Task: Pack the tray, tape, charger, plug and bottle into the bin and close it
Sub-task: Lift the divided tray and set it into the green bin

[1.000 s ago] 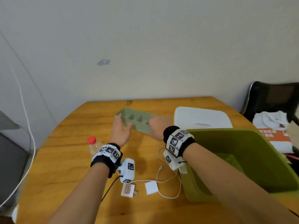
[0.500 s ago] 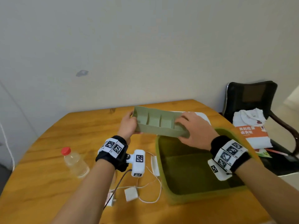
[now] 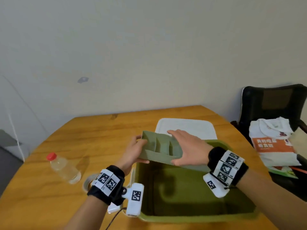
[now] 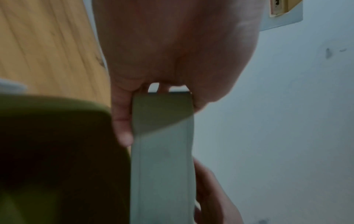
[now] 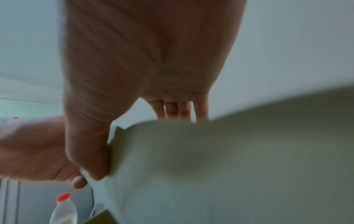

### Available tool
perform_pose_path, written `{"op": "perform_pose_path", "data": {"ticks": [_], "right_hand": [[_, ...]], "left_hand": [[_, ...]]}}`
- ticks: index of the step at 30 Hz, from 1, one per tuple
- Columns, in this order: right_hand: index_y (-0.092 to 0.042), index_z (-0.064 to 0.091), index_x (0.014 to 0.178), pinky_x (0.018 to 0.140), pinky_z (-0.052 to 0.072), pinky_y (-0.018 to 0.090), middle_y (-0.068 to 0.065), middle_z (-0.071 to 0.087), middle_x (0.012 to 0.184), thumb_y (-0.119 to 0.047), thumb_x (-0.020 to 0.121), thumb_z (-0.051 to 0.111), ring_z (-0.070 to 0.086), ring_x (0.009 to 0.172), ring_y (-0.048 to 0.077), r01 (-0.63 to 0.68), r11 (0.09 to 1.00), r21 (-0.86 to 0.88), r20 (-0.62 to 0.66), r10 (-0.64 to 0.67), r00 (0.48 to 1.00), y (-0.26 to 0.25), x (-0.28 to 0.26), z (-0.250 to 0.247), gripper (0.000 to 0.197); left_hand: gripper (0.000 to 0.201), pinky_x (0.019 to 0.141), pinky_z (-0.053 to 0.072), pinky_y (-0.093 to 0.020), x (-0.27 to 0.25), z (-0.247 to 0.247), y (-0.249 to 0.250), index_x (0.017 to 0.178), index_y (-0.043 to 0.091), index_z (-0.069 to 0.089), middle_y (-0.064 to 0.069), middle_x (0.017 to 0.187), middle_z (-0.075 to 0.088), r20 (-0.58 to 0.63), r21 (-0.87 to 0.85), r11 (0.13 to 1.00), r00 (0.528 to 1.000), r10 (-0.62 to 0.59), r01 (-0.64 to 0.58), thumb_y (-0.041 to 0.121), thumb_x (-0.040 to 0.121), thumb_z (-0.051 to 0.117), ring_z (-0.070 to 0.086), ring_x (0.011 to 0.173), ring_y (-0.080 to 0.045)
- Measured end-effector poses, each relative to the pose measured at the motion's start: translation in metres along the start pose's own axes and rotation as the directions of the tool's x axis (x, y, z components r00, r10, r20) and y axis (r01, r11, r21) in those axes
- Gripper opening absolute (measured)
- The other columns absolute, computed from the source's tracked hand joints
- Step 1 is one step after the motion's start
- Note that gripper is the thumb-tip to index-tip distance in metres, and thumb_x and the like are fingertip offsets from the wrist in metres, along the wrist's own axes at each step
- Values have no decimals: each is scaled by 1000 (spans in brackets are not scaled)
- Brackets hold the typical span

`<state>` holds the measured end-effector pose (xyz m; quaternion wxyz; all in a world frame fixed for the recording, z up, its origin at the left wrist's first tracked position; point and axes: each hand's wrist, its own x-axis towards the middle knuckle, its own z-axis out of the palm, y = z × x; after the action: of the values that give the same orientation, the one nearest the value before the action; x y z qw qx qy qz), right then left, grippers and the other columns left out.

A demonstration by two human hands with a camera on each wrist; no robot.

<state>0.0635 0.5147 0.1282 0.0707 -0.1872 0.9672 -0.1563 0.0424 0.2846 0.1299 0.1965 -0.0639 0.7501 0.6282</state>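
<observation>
1. Tray (image 3: 160,149), the grey-green divided one, hangs in mid-frame of the head view, held above the far edge of the bin (image 3: 196,196) and tipped so its compartments face the camera.
2. Its long axis runs from upper left to lower right across the frame. My judgement: it must turn level with the bin's long side before it goes down.
3. Left hand (image 3: 134,152) grips the tray's upper-left end, fingers behind the wall and thumb in front. Right hand (image 3: 187,150) clasps the lower-right part, fingers spread over the top rim and thumb under the near wall. Both are closed around the tray; neither is free.
4. The right hand sits over the bin's opening and the left at its left rim, so the right end looks likelier to lead the descent.
5. Bin interior, lower centre of the head view, shows nothing inside yet. The white lid (image 3: 184,128) lies on the worktop (image 3: 49,205) behind the bin.
6. Bottle (image 3: 64,167) lies on its side at mid-left. A tape roll (image 3: 88,182) peeks out beside the left wristband.
7. Left wrist view alone shows the tray's narrow end pinched between fingers (image 4: 122,121) and palm, with the bin's dark rim just beside it.
8. Right wrist view is blurred. It shows the tray's underside filling the lower right, and the bottle at lower left.
</observation>
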Motion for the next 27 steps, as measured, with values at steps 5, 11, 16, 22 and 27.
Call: {"op": "perform_pose_path", "data": {"ticks": [5,11,16,22,27], "right_hand": [[-17,32,150,94,51,32,-2,50,136,-54,70,79,56,111,17,-17,998,-54,283,31,959,17,5,31,100],[-8,28,149,78,55,32,10,50,138,-44,72,85,61,103,25,12,965,-263,435,107,894,27,30,80,103],[-5,13,158,101,50,45,17,41,152,-55,72,82,50,131,33,63,910,-411,405,120,906,36,54,131,121],[-9,17,155,91,54,46,17,46,142,-56,75,78,56,117,34,80,862,-501,382,138,914,41,62,164,111],[-6,31,147,78,56,46,18,50,135,-62,76,73,59,109,36,70,794,-603,420,242,874,29,57,148,100]], "left_hand": [[31,69,50,-33,12,-27,-6,116,25,57,-2,117,61,-167,148,989,986,17,8,46,98,42,63,99,-21],[33,67,46,-30,28,-43,-10,119,17,61,-4,115,66,-223,165,983,974,-38,76,36,99,44,61,91,-19],[31,64,46,-29,37,-44,-16,117,14,63,-6,112,69,-232,150,984,971,-63,100,31,99,45,62,85,-18],[28,64,47,-29,43,-61,-45,114,14,63,-5,108,70,-273,165,975,957,-100,149,31,99,46,63,83,-19],[26,61,45,-29,60,-88,-90,110,11,64,-8,105,70,-307,234,941,937,-166,244,28,98,47,61,79,-21]]}}
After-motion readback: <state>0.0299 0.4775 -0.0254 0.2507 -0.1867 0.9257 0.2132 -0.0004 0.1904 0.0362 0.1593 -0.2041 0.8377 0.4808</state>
